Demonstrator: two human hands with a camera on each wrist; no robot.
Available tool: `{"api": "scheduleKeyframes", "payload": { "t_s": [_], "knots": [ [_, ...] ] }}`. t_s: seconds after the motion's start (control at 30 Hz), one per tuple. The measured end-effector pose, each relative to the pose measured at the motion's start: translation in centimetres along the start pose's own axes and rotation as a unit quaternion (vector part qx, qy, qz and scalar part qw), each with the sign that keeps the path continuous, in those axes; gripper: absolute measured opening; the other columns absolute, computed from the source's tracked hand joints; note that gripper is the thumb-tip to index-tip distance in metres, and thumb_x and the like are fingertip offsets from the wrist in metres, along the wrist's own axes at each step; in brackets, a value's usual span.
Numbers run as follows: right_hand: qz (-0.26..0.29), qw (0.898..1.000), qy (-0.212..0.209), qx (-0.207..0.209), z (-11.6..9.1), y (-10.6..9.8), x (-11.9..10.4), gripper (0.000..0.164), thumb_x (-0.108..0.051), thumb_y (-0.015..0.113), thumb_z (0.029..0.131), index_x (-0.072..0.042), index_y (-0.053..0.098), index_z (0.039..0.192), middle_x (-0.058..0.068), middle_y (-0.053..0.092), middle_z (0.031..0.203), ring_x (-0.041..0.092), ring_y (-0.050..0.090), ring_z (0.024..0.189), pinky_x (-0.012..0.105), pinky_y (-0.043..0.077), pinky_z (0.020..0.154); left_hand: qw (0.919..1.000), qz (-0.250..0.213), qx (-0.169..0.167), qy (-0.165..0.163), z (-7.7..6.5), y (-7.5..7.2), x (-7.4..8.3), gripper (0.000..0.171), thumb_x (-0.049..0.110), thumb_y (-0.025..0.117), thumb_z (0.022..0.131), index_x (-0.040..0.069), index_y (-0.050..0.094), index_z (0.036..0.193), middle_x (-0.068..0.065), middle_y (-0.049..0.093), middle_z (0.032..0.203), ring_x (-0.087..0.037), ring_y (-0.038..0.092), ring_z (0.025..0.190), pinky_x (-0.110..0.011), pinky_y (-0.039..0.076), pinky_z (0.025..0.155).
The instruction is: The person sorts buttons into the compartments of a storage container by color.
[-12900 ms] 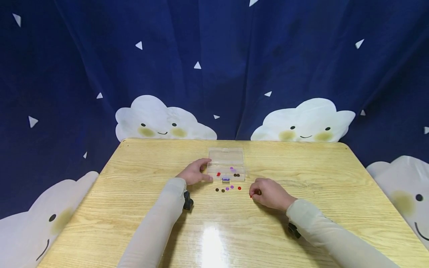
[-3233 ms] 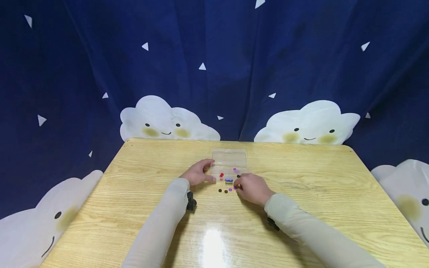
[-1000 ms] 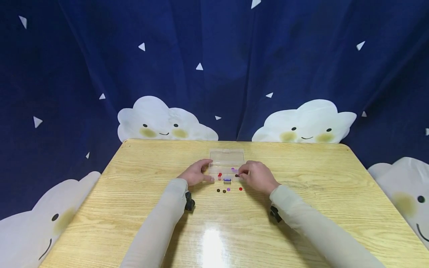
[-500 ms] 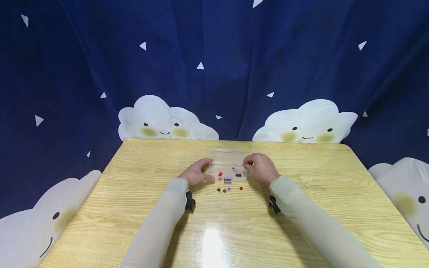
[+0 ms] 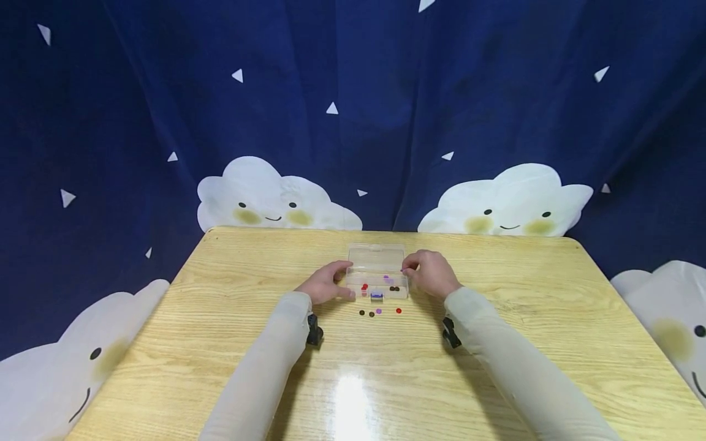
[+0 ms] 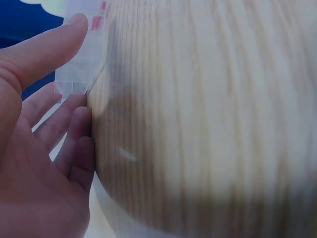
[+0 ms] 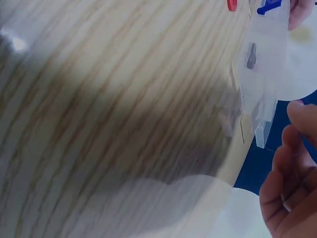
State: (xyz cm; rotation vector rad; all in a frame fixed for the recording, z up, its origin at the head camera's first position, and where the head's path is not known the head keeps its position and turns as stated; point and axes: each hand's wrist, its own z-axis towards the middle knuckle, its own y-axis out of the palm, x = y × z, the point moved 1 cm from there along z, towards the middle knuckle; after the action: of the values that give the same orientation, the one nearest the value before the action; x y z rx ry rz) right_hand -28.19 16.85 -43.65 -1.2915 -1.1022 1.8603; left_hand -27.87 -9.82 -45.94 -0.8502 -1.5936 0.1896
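Observation:
A clear plastic box (image 5: 355, 278) with compartments lies with its lid (image 5: 376, 257) raised at the back. My left hand (image 5: 325, 284) grips its left end, thumb along the front wall and fingers behind. At the back right corner, my right hand (image 5: 434, 274) pinches a small purple disc (image 5: 402, 270) between thumb and fingertips. Inside the box are red discs (image 5: 364, 286) front left, dark discs (image 5: 392, 289) front right and purple ones (image 5: 386, 277) behind. In the right wrist view, the right thumb mostly hides the held disc.
In front of the box, two dark discs (image 5: 361, 313), one purple disc (image 5: 379, 311) and one red disc (image 5: 399, 311) lie on the wooden table (image 5: 265, 380). A blue latch (image 5: 377, 295) sits on the box's front. Behind the table hangs a blue curtain (image 5: 375, 135).
The right hand, which held a red disc right of the box, later took a purple disc from the table and carried it over the box to the back right. The left hand stays put.

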Motion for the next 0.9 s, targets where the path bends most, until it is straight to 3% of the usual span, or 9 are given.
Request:
{"api": "scheduleKeyframes", "payload": {
  "t_s": [0.3,0.9],
  "knots": [
    [0.029,0.999,0.003,-0.019,0.5,0.4,-0.2,0.005,-0.015,0.071,0.090,-0.012,0.075,0.087,0.004,0.072,0.088,0.017,0.060,0.080,0.036,0.050,0.076,0.9999,-0.012,0.000,0.000,0.0,0.0,-0.3,0.077,0.019,0.079,0.085,0.019,0.042,0.152,-0.002,0.050,0.150,-0.027,0.046,0.135,-0.045,0.037,0.115],
    [0.033,0.999,-0.004,-0.025,1.6,0.8,-1.2,0.005,-0.015,0.071,0.091,-0.014,0.074,0.086,0.003,0.072,0.088,0.016,0.061,0.081,0.034,0.051,0.077,0.9999,-0.015,0.001,-0.007,0.0,0.1,-0.1,0.077,0.020,0.080,0.084,0.021,0.042,0.152,-0.002,0.049,0.151,-0.028,0.045,0.138,-0.046,0.036,0.116]
  ]
}}
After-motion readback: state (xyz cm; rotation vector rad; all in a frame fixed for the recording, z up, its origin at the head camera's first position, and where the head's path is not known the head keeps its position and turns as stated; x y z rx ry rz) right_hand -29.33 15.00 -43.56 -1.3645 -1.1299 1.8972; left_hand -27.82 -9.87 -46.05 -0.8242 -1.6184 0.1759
